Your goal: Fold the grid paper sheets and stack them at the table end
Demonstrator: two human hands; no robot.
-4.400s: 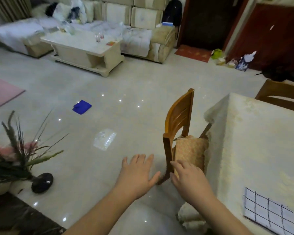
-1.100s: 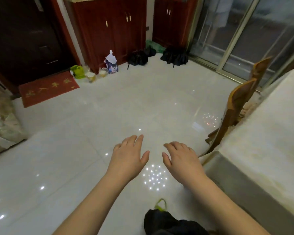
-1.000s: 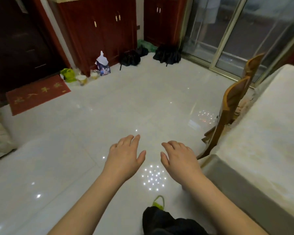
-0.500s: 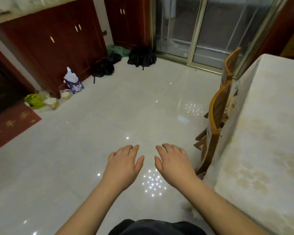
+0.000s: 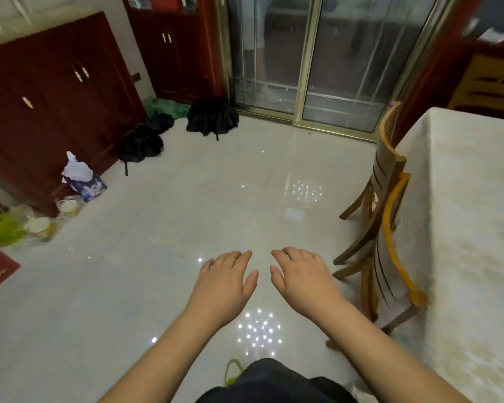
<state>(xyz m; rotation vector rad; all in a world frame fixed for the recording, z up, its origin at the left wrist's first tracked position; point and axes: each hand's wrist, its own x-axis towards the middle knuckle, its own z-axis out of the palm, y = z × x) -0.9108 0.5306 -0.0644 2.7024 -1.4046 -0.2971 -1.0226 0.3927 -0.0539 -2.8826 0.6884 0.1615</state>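
My left hand (image 5: 224, 283) and my right hand (image 5: 301, 279) hover side by side over the glossy tiled floor, palms down, fingers relaxed, holding nothing. The table (image 5: 460, 228) with its cream cloth runs along the right edge of the view, to the right of my right hand. No grid paper sheet is in view on the part of the table that shows.
Two wooden chairs (image 5: 387, 228) stand pushed against the table's left side. Dark red cabinets (image 5: 56, 106) line the left wall, with a tissue pack (image 5: 82, 181), bowls and black bags (image 5: 210, 119) on the floor. Glass sliding doors (image 5: 309, 59) are ahead.
The view has swung right across the room, from the sofa area to the cabinets and now the glass doors. Both hands have stayed empty and in front of me.
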